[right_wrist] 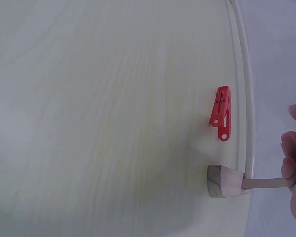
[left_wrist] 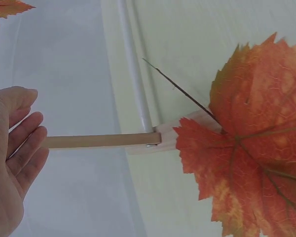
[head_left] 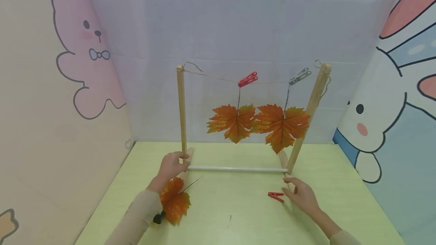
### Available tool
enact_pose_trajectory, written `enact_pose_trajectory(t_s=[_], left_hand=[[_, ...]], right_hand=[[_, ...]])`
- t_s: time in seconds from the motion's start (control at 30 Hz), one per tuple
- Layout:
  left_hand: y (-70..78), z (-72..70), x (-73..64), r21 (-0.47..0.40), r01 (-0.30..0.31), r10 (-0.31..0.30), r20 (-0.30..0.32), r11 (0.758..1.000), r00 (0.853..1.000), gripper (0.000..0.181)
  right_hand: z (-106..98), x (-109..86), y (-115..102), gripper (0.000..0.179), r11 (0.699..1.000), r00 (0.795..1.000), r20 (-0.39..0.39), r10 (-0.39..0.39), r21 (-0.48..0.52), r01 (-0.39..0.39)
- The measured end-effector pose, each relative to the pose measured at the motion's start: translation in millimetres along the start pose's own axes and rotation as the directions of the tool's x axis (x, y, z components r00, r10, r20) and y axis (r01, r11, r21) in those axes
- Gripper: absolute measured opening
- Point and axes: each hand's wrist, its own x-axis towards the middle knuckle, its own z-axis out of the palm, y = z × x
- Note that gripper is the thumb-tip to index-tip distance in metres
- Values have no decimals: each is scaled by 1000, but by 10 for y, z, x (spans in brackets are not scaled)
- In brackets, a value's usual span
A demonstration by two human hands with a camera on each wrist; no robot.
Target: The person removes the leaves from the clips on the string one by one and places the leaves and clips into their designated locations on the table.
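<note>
My left hand [head_left: 172, 166] is beside the foot of the left wooden post [head_left: 181, 112], fingers loosely bent; nothing is visibly gripped. An orange artificial maple leaf [left_wrist: 261, 143] with a dark stem lies by that wrist, partly hidden by the sleeve. By the frame's right foot is my right hand [head_left: 303, 196], thumb and fingers apart and holding nothing. A red clothespin [right_wrist: 221, 113] lies on the table near it. From the twine [head_left: 211, 76] hang two more maple leaves, the left leaf [head_left: 235, 122] under a red clothespin [head_left: 248, 79], the right leaf [head_left: 282, 126] under a grey clothespin [head_left: 299, 76].
The twine is tied between the left post and a leaning right post [head_left: 311, 112]. A white rod [head_left: 238, 169] joins the posts low down, above the pale yellow table [head_left: 238, 196]. Cartoon-printed walls stand at both sides, with a white cloth [head_left: 218, 29] behind.
</note>
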Motion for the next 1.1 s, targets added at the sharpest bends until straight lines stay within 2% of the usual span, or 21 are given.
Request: enact_pose_trajectory(t_s=[0.17,0.43,0.67,0.77,0.9,1.1], left_hand=[[92,-89,95,-25,-23,23,11,999,1000,25],[215,-217,206,14,-82,82,1,997,997,23],[326,-343,277,11,-72,72,-9,997,997,22],[373,-363,316,14,-74,74,-13,997,997,23],[434,-355,378,8,-109,109,-16,994,994,24],[520,-369,480,-47,-153,151,-36,987,988,24]], right_hand=[[-70,60,-49,28,999,999,-29,-46,-1,46],[-183,191,-110,25,999,999,-11,-37,-16,37],[-259,309,-175,28,996,997,-10,-83,-24,83],[-292,372,-214,28,992,992,-8,-122,-12,122],[-351,460,-288,28,987,987,1,-160,4,160],[-458,600,-425,27,981,981,27,-192,-3,192]])
